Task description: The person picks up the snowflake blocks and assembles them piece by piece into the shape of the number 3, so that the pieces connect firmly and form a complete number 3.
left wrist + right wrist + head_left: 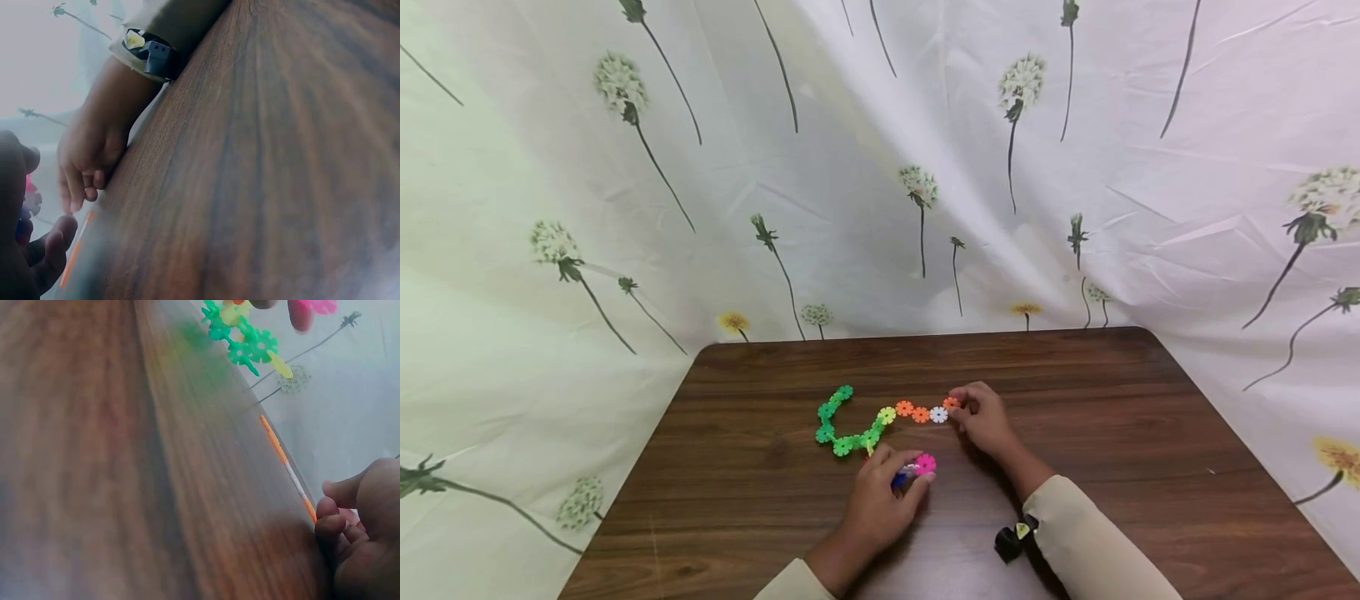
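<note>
A chain of flower-shaped interlocking discs lies on the table, with green discs (842,447) curving at the left. From a yellow disc (887,415), orange discs (921,414) and a white disc (938,414) run right. At that end my right hand (988,425) pinches an orange disc (952,403) between thumb and fingers. Closer to me, my left hand (876,504) holds a second stretch of discs, its fingers partly hiding it; a pink disc (926,463) and a blue disc (899,479) show between thumb and forefinger. The right wrist view shows green discs (259,347) tilted up off the table.
The dark wooden table (737,517) backs onto a hanging cloth (850,167) printed with dandelions. A black strap device (1011,542) with a yellow mark sits at the right sleeve (1075,533).
</note>
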Available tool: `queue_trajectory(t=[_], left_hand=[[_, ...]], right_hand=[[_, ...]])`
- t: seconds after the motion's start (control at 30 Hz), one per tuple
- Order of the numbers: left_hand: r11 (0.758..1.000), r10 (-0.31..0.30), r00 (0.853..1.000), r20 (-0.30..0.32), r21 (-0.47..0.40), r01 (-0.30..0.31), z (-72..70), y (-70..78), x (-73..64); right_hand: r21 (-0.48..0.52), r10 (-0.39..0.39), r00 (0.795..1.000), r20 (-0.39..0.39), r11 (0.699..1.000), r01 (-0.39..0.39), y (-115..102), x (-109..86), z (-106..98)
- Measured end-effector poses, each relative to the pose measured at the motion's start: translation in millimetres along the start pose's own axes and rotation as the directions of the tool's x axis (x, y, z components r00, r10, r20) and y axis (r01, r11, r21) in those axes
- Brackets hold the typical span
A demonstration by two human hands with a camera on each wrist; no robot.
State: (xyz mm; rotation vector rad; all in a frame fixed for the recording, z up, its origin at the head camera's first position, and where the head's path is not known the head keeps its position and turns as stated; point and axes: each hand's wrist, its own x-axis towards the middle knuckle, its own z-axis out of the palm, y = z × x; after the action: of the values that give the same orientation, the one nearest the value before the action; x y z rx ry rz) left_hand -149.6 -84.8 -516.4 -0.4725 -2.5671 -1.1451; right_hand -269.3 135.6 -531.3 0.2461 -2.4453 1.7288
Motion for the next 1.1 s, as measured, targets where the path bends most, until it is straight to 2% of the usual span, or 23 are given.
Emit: queue_trajectory(t=[0.27,0.8,0.97,1.1], left_hand=[[0.998,0.041,0.998,-0.052,-0.035,-0.043,1.6,-2.4,-0.8],[0.994,0.077,0.996,-0.040,-0.075,-0.079,-0.1,-4.3,0.8],[0.993,0.105,0.993,-0.059,-0.052,-0.108,0.4,-4.6,0.2],[0.994,0.091,0.994,-0.065,-0.054,-0.095,0.3,-4.2,0.3]], right_hand=[[-0.013,0.064,0.997,0.039,0.998,-0.064,2.6,5.5,-0.4],[-0.134,0.185,0.982,0.034,0.975,-0.179,-7.8,6.3,0.3],[-0.090,0.191,0.982,-0.004,0.978,-0.190,-7.7,3.3,-1.0],[-0.002,0.198,0.979,-0.043,0.980,-0.198,-4.3,-1.9,-1.7]])
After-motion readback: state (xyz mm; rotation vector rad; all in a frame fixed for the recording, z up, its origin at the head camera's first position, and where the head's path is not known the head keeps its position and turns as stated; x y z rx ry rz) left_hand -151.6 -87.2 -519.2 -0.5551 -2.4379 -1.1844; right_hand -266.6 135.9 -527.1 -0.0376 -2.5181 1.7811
